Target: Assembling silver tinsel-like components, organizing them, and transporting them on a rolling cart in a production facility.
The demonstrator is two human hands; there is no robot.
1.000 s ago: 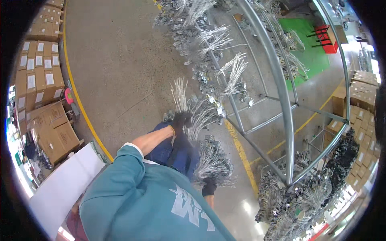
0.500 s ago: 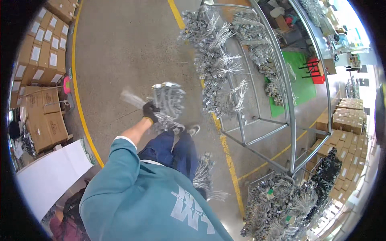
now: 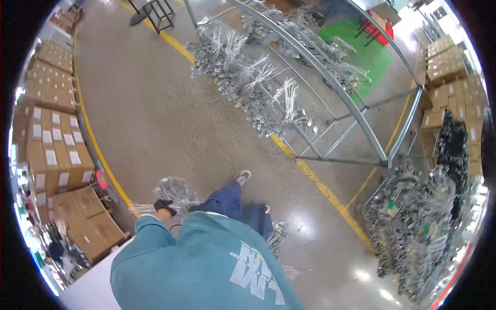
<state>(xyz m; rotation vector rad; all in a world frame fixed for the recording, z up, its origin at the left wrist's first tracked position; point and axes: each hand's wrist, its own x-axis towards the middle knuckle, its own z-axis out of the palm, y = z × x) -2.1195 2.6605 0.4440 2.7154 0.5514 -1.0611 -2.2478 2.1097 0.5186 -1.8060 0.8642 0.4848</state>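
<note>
My left hand [image 3: 164, 207], in a dark glove, is closed around a bundle of wire harnesses [image 3: 177, 191]. Grey connector ends fan out past the fist on the far side, and pale wire tails stick out to the left. The bundle hangs low beside my left leg, above the floor. Another bundle of wires [image 3: 278, 238] shows at the right of my legs, partly covered by my body. My right hand is hidden behind my torso, so what holds that second bundle does not show.
A metal rack [image 3: 356, 116] draped with wire bundles [image 3: 248, 82] stands ahead on the right. Heaped harnesses [image 3: 413, 222] lie at the right. Stacked cartons [image 3: 57, 139] line the left, with an opened-out carton [image 3: 88, 222] near a white surface [image 3: 93, 279]. Yellow lines mark the floor.
The view has turned, and the rack now sits farther up. My left hand has come down and back toward my body with its bundle. My legs have shifted in a step.
</note>
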